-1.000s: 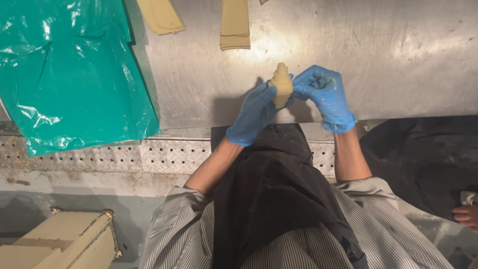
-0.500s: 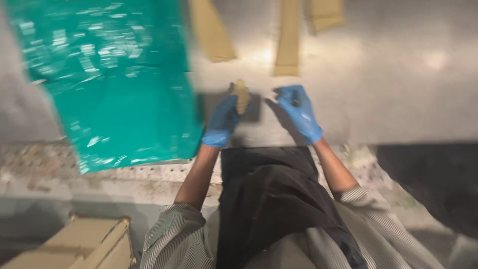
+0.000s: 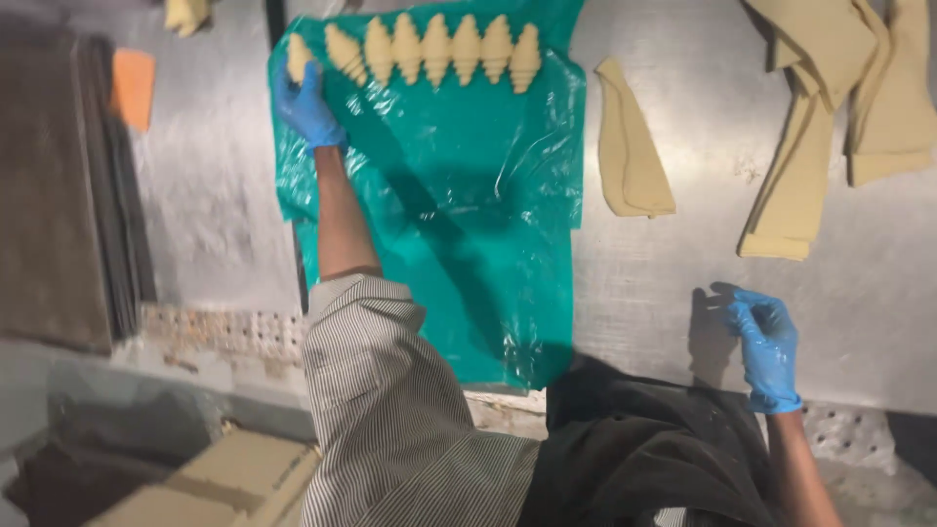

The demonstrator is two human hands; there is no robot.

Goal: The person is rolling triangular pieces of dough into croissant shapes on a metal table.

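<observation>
The left hand grips a rolled croissant beside 6 others on the green sheet; the right hand rests open, empty; dough strips beside the sheet remain unrolled.

The green plastic sheet is bare below its far edge, so a hand could cross it freely there; along that far edge a row of rolled dough pieces blocks the way, the left hand at its left end; right of the sheet, a folded dough triangle and stacked dough strips crowd the surface; dark trays, probably stacked, stand left of the sheet.
</observation>
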